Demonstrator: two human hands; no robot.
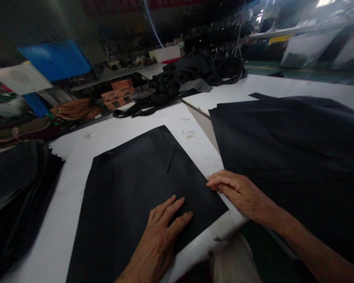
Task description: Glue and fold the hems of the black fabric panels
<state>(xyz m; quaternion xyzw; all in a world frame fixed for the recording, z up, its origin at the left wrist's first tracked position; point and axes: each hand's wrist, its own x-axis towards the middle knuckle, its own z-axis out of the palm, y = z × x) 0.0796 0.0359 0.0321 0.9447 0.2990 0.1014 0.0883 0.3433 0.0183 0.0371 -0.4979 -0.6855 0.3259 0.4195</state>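
Two bare hands rest on a black fabric panel (pixel 135 188) lying flat on a white worktop (pixel 70 188).

At the lower centre of the frame the left hand (pixel 162 232) lies palm down on the panel, fingers spread flat, its grip open and holding nothing. Right of it, the right hand (pixel 238 192) touches the panel's right edge with its fingertips (pixel 212 182), grip loose and closed on nothing. A larger stack of black fabric (pixel 297 145) fills the right side; tangled black straps (pixel 191 74) lie at upper centre.
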